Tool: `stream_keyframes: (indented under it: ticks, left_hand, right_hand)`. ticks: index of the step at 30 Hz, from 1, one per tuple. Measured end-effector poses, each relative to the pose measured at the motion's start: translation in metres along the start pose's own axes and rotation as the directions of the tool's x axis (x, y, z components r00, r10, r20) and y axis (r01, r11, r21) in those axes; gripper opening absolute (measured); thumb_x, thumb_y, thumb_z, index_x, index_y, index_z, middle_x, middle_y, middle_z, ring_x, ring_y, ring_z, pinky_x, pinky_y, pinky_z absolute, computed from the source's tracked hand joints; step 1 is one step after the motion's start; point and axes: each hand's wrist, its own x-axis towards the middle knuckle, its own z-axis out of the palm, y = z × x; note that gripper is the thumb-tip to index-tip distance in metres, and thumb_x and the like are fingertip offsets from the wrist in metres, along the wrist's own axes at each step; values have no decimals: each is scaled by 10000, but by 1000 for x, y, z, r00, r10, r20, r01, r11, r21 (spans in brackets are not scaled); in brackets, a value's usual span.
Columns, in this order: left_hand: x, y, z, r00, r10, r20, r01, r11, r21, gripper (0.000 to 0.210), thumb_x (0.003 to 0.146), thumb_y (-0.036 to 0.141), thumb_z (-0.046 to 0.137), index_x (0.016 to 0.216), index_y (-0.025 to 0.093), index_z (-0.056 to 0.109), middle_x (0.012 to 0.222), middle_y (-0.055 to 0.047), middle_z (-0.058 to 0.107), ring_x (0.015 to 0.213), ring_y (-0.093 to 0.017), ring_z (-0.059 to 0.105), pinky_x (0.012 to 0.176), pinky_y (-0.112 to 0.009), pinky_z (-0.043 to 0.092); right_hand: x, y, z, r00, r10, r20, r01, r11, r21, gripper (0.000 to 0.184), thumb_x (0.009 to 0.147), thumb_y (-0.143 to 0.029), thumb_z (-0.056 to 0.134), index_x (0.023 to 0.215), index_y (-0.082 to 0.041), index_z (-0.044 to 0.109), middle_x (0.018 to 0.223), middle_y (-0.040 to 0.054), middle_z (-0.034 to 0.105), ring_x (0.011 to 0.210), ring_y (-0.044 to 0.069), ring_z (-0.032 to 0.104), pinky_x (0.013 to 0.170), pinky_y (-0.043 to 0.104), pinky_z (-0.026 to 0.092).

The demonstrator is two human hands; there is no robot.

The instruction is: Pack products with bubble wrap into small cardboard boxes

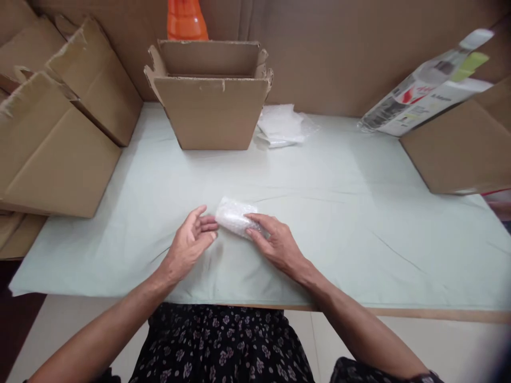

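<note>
A small bundle of bubble wrap (235, 215) rests on the pale green cloth near the front middle of the table. My right hand (275, 242) grips its right end between thumb and fingers. At the bundle's left end is my left hand (194, 236), its fingers apart and slightly curled, the tips close to the wrap; whether they touch it I cannot tell. What the bubble wrap covers, if anything, is hidden.
An open cardboard box (215, 111) stands at the back, an orange object (186, 21) behind it. Folded clear wrapping (283, 125) lies beside it. Cardboard boxes (59, 154) crowd the left. On the right, a plastic bottle (423, 80) leans near another box (459, 143).
</note>
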Motion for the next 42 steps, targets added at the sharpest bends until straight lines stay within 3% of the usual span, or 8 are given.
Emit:
stream_keyframes:
  ticks: [7,12,15,19,26,31,36,42]
  left_hand:
    - [-8,6,19,996,-9,87,13,999,-49,831,803,337,664,1551,180,337,1088,-65,688,942,-188,641,871,-318,522]
    - [4,21,8,967,223,123,-244,949,197,681,863,334,632,1492,174,425,1137,-103,699,988,-212,675,891,-359,554]
    - [31,55,-9,773,633,41,-548,633,547,568,891,300,636,1437,229,495,1276,-104,679,1163,-257,644,1038,-453,516]
    - [98,123,-30,425,892,151,-582,142,801,528,884,232,621,1402,265,524,1420,-98,604,1429,-333,462,1222,-560,326]
    - [191,162,-41,349,902,252,-514,-41,857,206,813,126,562,906,278,665,868,-39,711,963,-294,648,1038,-560,439]
    - [130,143,-51,302,885,355,-537,-150,830,173,857,94,544,870,237,639,823,-16,721,843,-235,665,1045,-521,455]
    - [34,130,-50,389,804,449,-538,-198,820,202,895,45,553,976,207,645,871,-21,740,810,-210,688,1087,-522,450]
    - [-22,123,-36,404,738,540,-559,-268,785,211,898,-18,555,1013,116,671,872,-71,746,780,-232,678,954,-503,518]
  right_hand:
    - [-2,-8,-11,999,-25,47,19,991,136,449,902,-383,663,1323,-228,643,1398,114,657,1297,298,612,1082,487,497]
    - [10,7,-16,978,41,203,-103,947,303,277,919,-371,620,1120,-203,709,1001,49,775,864,203,721,747,304,558]
    - [15,16,-14,984,153,96,-176,935,310,258,908,-384,627,1050,-188,715,921,39,765,814,192,699,726,283,529]
    - [15,23,-12,977,191,95,-213,914,344,292,910,-405,630,1084,-189,719,963,48,764,843,193,699,749,275,531]
    - [14,24,-21,979,161,122,-194,919,344,300,925,-411,619,1097,-193,733,966,55,767,826,186,705,752,269,554]
    - [6,24,-72,991,133,-22,-118,938,327,224,912,-393,683,1049,-233,759,972,48,782,836,196,735,753,271,585]
    - [7,-7,-141,956,114,-270,-34,958,284,230,916,-443,695,1117,-348,755,990,34,784,788,231,744,612,304,593]
    - [76,-82,-171,974,-147,-170,89,948,-307,373,935,-473,623,1266,-324,709,941,39,754,774,228,700,626,325,543]
